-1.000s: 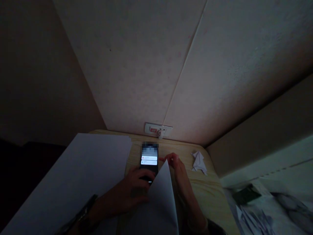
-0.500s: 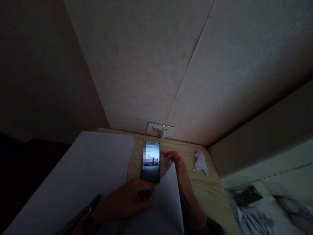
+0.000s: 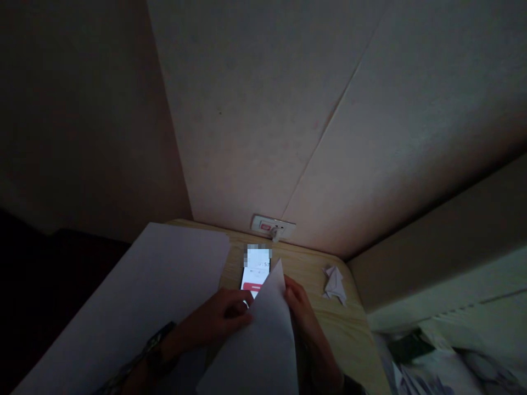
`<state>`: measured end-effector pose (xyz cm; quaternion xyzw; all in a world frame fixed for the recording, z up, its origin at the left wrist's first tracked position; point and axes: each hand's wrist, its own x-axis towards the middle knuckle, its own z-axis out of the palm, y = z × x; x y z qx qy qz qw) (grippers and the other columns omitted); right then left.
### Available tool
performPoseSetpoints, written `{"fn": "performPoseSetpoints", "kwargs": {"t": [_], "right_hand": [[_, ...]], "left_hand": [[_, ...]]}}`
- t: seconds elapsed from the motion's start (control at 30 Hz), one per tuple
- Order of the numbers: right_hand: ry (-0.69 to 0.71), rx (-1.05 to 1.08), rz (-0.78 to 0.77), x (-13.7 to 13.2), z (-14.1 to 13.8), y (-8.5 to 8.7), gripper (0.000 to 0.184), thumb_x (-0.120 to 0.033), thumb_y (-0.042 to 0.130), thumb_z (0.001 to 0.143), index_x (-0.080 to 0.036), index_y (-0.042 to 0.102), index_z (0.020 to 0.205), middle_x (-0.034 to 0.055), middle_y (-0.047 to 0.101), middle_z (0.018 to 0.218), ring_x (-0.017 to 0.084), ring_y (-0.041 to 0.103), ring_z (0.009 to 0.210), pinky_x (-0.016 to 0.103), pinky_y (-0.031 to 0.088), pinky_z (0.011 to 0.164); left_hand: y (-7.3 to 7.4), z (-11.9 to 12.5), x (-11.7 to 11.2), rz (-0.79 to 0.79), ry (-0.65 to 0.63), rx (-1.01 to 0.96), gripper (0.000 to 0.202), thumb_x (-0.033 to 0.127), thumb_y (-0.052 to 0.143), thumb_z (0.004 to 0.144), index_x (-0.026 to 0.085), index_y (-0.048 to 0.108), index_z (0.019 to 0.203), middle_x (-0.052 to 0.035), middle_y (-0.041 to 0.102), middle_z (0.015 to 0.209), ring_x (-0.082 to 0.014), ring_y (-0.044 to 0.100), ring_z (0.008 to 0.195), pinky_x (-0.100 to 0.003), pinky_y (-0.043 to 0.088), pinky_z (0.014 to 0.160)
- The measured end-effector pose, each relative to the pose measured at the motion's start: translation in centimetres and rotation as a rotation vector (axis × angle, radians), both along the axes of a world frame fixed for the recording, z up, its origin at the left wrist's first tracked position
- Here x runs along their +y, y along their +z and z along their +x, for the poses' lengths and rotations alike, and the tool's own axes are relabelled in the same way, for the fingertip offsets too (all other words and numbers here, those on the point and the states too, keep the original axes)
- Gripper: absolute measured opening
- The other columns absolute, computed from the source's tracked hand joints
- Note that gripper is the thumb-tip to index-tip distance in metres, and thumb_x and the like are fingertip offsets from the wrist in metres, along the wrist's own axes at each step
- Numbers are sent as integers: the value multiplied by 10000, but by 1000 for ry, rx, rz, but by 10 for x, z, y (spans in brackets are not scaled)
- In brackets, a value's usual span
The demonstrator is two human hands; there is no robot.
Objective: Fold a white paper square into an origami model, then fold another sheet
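Observation:
A white sheet of paper, folded to a pointed top, stands up from the table between my hands. My left hand, with a dark wristband, pinches its left edge with thumb and bent fingers. On the right edge, just below the tip, my right hand is closed on the paper, part of its fingers hidden behind it. Behind the sheet lies a smartphone with a lit screen showing a white page and a red bar; the paper covers its lower right part.
A stack of white paper covers the left of the wooden table. A folded paper figure lies at the right. On the wall is a socket with a plug. Crumpled items lie lower right.
My right hand has left the phone's side and closed on the paper's right edge. The phone screen has switched from a dark picture to a bright page. The paper's tip has shifted left and up.

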<state>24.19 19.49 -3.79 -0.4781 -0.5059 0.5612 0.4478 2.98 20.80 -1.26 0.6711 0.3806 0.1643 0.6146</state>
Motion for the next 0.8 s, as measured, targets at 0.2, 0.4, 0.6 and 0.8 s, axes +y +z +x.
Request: {"fn": "performPoseSetpoints", "kwargs": {"t": [0.2, 0.4, 0.6, 0.8], "right_hand": [[-89, 181, -168, 3, -11, 1, 379, -510, 758, 664, -166, 681, 803, -7, 614, 635, 96, 490, 509, 204, 334, 452], [-268, 233, -98, 2, -10, 5, 334, -463, 772, 644, -169, 636, 729, -34, 562, 561, 82, 448, 457, 200, 300, 415], [-362, 233, 27, 2, -2, 11, 300, -447, 742, 682, -185, 599, 720, -48, 526, 557, 81, 419, 460, 198, 288, 415], [-59, 109, 48, -9, -4, 26, 379, -539, 703, 695, -187, 687, 836, 16, 661, 753, 153, 564, 679, 245, 444, 592]], "left_hand": [[3, -1, 1, -35, 102, 49, 299, 411, 575, 744, 156, 592, 900, -22, 670, 753, -180, 600, 705, -256, 437, 639], [-4, -2, 4, -124, -45, -28, 465, 522, 567, 786, 122, 616, 1019, -80, 709, 886, -235, 659, 807, -289, 487, 685], [0, 1, 3, 49, -105, 4, 457, 531, 535, 812, 134, 676, 989, -67, 706, 954, -231, 640, 849, -279, 483, 713], [18, -14, 6, 177, 110, 23, 452, 516, 563, 798, 140, 677, 1022, -68, 721, 947, -260, 650, 861, -292, 500, 705]]}}
